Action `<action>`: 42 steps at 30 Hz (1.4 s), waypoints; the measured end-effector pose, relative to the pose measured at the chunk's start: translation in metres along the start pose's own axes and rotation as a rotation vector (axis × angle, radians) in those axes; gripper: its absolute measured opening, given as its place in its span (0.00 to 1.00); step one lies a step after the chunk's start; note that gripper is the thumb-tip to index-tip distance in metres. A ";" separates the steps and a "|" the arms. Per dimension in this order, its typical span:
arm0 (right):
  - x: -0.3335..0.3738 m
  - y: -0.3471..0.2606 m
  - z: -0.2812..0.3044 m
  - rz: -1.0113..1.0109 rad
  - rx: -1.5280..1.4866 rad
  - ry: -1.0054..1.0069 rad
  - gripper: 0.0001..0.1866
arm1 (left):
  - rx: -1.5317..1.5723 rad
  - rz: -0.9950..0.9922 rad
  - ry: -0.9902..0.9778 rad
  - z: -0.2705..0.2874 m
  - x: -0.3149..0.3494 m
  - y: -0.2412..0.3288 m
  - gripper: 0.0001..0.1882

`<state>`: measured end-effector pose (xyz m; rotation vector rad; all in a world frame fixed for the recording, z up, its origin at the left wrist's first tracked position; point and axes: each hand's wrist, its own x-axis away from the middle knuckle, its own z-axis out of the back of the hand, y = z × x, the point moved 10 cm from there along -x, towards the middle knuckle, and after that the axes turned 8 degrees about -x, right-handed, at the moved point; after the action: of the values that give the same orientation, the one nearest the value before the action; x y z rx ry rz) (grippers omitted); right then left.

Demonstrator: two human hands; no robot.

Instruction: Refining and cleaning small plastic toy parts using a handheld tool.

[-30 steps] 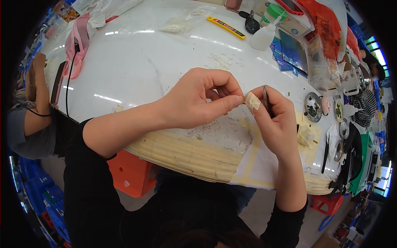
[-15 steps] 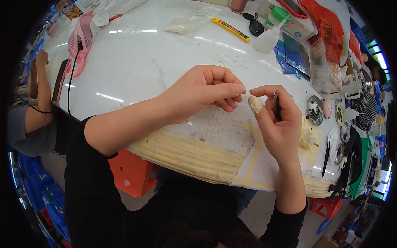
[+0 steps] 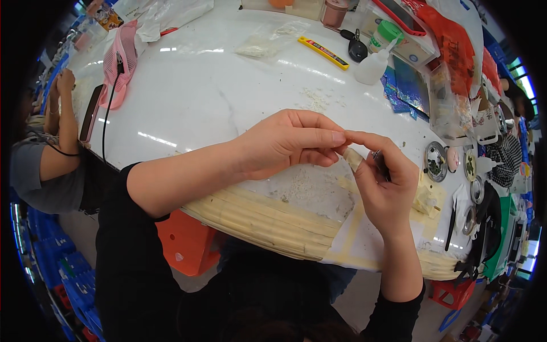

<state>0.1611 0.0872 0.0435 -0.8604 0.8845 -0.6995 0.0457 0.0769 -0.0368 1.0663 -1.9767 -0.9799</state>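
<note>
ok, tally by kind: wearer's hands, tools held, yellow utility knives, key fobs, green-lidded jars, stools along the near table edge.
Wearer's hands: 2 (left hand, right hand)
Metal tool tucked in the right hand: 1
Yellow utility knife: 1
Black key fob: 1
Green-lidded jar: 1
Stools: 2 (orange stool, red stool)
Total: 8

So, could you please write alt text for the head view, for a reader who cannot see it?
A person's left hand and right hand meet at the fingertips above a white table; anything pinched there is too small to tell. The right hand, its thumb wrapped in pale tape, also holds a dark metal tool.
</note>
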 end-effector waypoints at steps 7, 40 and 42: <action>0.002 0.009 -0.001 -0.108 -0.146 -0.007 0.08 | -0.065 -0.025 -0.076 -0.009 0.003 0.005 0.09; 0.000 -0.007 -0.005 0.060 0.118 -0.059 0.22 | -0.533 -0.346 0.195 0.004 0.012 0.035 0.07; 0.000 -0.008 -0.004 0.083 0.196 -0.050 0.22 | -0.608 -0.391 0.202 0.000 0.015 0.041 0.06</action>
<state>0.1560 0.0819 0.0494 -0.6596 0.7880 -0.6772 0.0243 0.0796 0.0005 1.1485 -1.1997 -1.4891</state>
